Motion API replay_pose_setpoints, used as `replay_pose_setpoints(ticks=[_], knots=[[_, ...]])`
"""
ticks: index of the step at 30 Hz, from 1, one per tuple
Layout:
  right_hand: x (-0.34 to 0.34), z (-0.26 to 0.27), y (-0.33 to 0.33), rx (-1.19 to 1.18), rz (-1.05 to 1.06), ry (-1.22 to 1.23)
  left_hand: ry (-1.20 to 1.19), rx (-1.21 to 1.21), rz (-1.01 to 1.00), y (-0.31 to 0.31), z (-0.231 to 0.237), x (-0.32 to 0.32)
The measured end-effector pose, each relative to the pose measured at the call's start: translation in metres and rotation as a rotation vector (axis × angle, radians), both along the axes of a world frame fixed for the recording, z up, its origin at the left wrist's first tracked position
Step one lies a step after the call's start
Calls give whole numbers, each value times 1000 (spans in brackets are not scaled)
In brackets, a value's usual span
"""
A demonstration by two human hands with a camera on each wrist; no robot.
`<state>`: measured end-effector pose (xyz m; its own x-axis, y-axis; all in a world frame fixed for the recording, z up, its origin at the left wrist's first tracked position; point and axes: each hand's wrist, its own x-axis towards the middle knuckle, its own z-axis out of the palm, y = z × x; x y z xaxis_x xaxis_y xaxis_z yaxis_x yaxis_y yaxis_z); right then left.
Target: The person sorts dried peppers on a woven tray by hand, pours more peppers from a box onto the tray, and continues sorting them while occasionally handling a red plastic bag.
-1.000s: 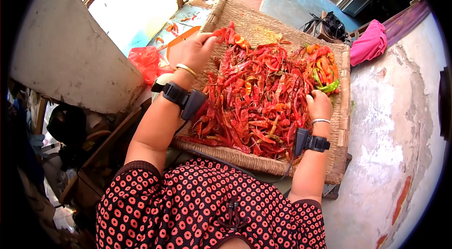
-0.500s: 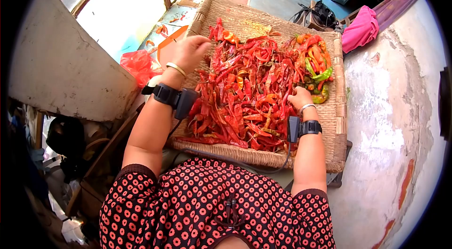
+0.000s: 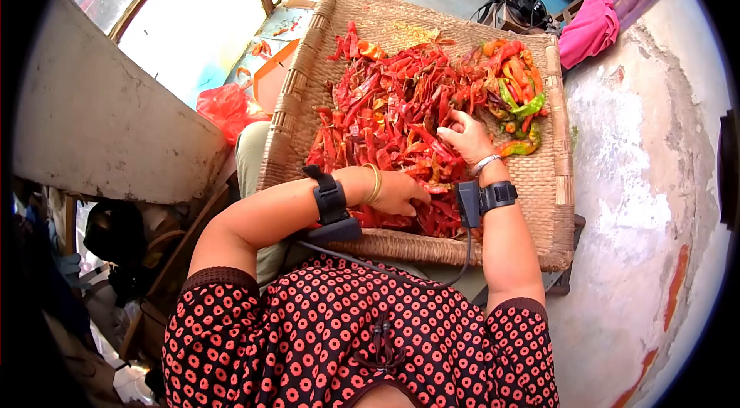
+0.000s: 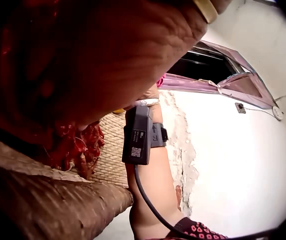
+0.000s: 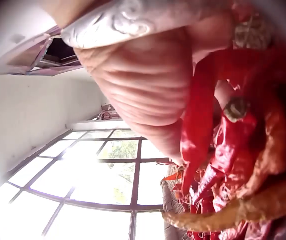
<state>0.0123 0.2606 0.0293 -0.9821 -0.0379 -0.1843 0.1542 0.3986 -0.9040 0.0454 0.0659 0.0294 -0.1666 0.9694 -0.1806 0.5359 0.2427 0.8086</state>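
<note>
In the head view, a broad heap of dried red chili peppers (image 3: 385, 123) covers much of a woven tray (image 3: 297, 111). My left hand (image 3: 397, 192), a yellow bangle at its wrist, reaches across the heap's near edge. Its loosely bent fingers point down among the peppers, fingertips partly hidden. My right hand (image 3: 469, 140) is at the heap's right side, thumb and forefinger among the peppers. In the right wrist view, a glossy red chili pepper (image 5: 198, 115) lies along the palm between thumb and fingers. Orange and green peppers (image 3: 524, 92) form a smaller group at the tray's right.
The tray's thick raised rim (image 3: 432, 244) runs along the near side. A red plastic bag (image 3: 230, 111) sits left of the tray. At the right stand a peeling wall (image 3: 624, 177) and a pink cloth (image 3: 592, 30). Cables (image 3: 408, 281) hang from both wrist cameras.
My left hand has swung from the tray's far left side to the near edge of the heap. My right hand has moved slightly left and farther from me, its thumb and forefinger more extended.
</note>
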Motion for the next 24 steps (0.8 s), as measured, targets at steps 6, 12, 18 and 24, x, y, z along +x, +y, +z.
replay_pose_setpoints(ticks=[6,12,18,24], knots=[[-4,17,4,425,-105,212,115,23,153,14,-6,-28],[8,42,7,708,-88,336,255,64,325,31,-9,-68],[10,27,1,813,229,31,464,42,555,44,-11,-108],[4,12,20,989,-17,86,397,64,517,37,17,-99]])
